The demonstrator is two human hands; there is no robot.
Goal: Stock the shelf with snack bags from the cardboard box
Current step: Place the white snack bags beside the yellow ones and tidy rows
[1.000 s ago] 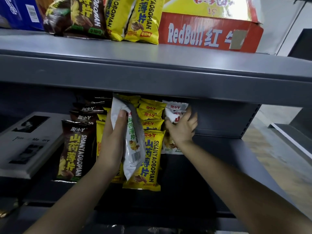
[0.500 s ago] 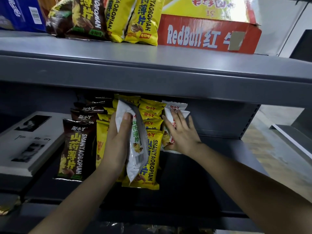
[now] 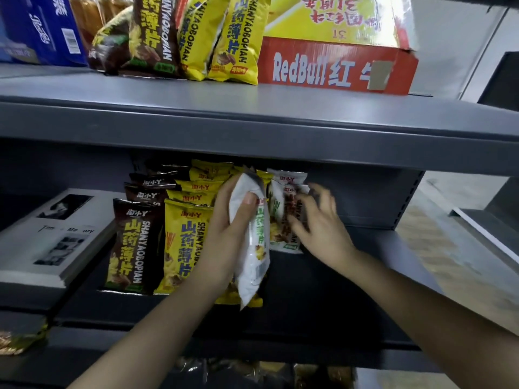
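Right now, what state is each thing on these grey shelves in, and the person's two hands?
Left hand, gripping the white-and-green foil snack bag, held upright.
Right hand, open, fingers spread, blurred.
White-and-red foil snack bags, standing, rightmost row, at the right hand's fingers.
Yellow foil snack bags, standing in a row.
Dark brown foil snack bags, standing, leftmost row.
Red cardboard RedBull box, lying on the grey metal upper shelf.
White book, closed, lying flat.

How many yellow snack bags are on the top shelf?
2: the left yellow bag beside the brown bag, the right yellow bag beside the RedBull box. More may hide behind.
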